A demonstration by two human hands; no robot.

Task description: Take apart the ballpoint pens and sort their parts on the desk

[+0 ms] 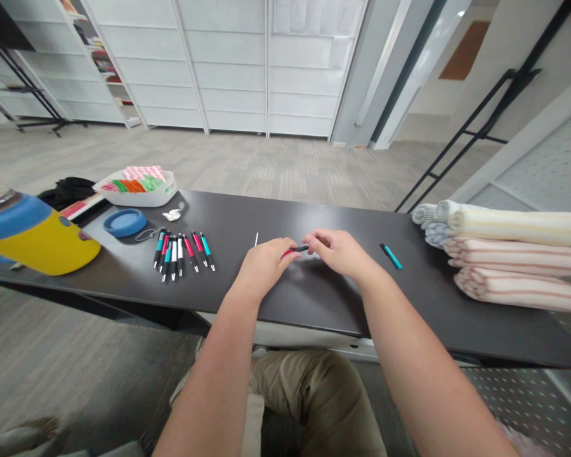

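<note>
My left hand (266, 261) and my right hand (337, 252) meet above the middle of the dark table. Between them lies a red and black pen (301, 249). The fingers of my left hand pinch its red end, and those of my right hand close on its black end. Just beyond my left hand a thin white stick (256, 238) shows, its lower part hidden. To the left lies a group of several pens (181, 254) in teal, red, white and black. A teal and black pen piece (391, 256) lies apart, to the right of my right hand.
On the dark table (228, 212), rolled towels (518, 254) are stacked at the right. At the left are a yellow and blue container (42, 238), a blue round lid (124, 223), a white basket (145, 198) of colourful packets and a crumpled white scrap (172, 215).
</note>
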